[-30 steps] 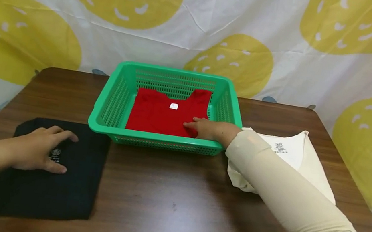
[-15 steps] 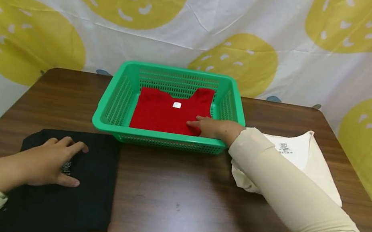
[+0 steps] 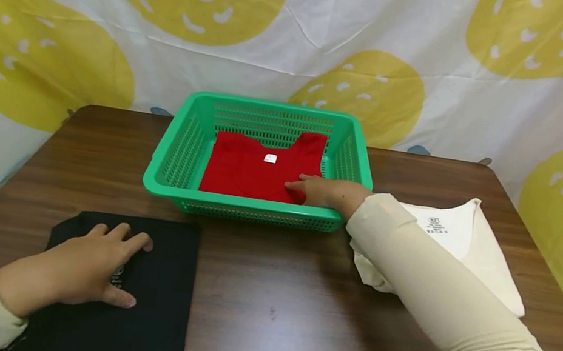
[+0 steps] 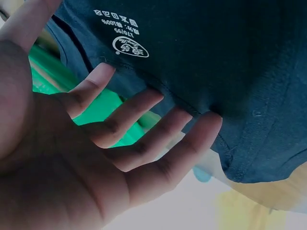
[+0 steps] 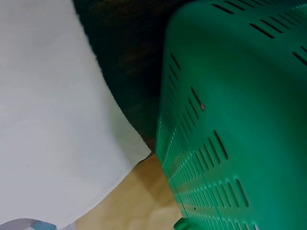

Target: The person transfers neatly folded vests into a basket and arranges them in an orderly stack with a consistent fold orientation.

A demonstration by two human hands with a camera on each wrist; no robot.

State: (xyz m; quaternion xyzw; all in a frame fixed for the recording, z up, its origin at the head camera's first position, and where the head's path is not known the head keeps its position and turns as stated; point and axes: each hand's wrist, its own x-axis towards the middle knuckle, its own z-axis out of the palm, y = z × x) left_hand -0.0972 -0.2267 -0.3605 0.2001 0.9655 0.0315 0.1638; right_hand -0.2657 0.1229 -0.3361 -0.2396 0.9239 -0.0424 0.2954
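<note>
Left hand (image 3: 87, 267): fingers spread wide, tips on the black garment (image 3: 157, 309) beneath, presumably steadying it; palm down, wrist slanting from the near left.
Right hand (image 3: 324, 193): palm side hidden, grip indeterminable; touches the red garment (image 3: 243, 175) inside the green basket (image 3: 238, 201), forearm stretched across the near rim.
Cream garment (image 3: 491, 264): right of this hand, partly behind its sleeve (image 3: 424, 284).
</note>
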